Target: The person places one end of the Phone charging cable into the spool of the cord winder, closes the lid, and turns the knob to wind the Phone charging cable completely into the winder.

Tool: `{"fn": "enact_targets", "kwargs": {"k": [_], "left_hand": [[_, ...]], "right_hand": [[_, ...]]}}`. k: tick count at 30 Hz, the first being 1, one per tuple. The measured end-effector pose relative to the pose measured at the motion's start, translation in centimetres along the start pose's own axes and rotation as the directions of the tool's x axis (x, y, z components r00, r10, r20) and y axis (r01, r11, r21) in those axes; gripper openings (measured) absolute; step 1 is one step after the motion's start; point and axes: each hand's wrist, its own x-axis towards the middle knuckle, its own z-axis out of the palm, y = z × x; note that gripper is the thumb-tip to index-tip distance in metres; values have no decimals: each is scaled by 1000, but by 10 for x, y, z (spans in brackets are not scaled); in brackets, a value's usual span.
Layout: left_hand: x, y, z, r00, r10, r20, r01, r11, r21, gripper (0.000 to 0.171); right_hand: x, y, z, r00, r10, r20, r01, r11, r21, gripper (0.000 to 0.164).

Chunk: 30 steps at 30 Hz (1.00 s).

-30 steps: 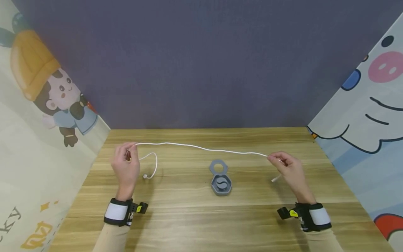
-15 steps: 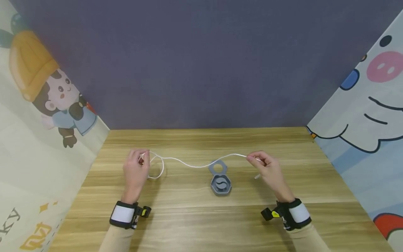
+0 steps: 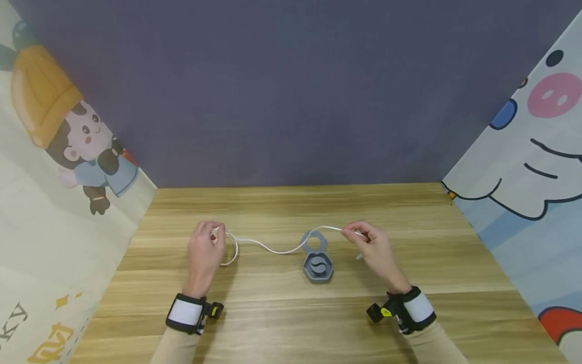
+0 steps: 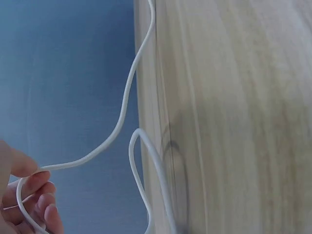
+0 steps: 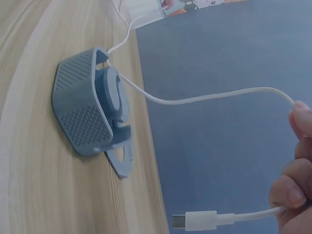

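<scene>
My left hand and right hand sit well apart, each thumb pressed in a pinch against the fingers, the rest of which curl in. Behind the fingers are my wrists, then my sleeved forearms, both slanting inward toward the fingers.

2 beige sleeves | 2 black wristbands | white panels | black wrist cameras | yellow patches

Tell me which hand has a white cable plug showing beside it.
The right hand: a white, metal-tipped plug sticks out beside it, while only white cable shows by the left hand.
</scene>
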Motion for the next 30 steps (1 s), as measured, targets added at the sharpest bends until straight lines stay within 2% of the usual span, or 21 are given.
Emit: {"fn": "enact_targets", "kwargs": {"k": [5,11,18,22,26,30], "left_hand": [[-3,3,6,999,47,-14,-46,998,30,12],[-8,18,16,988,148,-46,-145,988,60,17],[-15,48,28,971,234,-45,-237,970,-61,22],[-18,68,33,953,298,-54,-302,941,-154,26],[-20,86,37,927,373,-49,-373,897,-235,30],[-22,99,41,906,423,-18,-409,865,-291,33]], "right_hand": [[0,-3,7,1000,11,-1,-11,1000,20,6],[0,-5,15,998,-66,14,66,997,51,7],[0,-7,25,995,-73,63,68,995,70,6],[-2,-9,30,992,-82,91,77,996,54,3],[-4,-8,36,986,-122,113,118,992,35,3],[-6,-10,41,982,-136,134,136,991,9,3]]}}
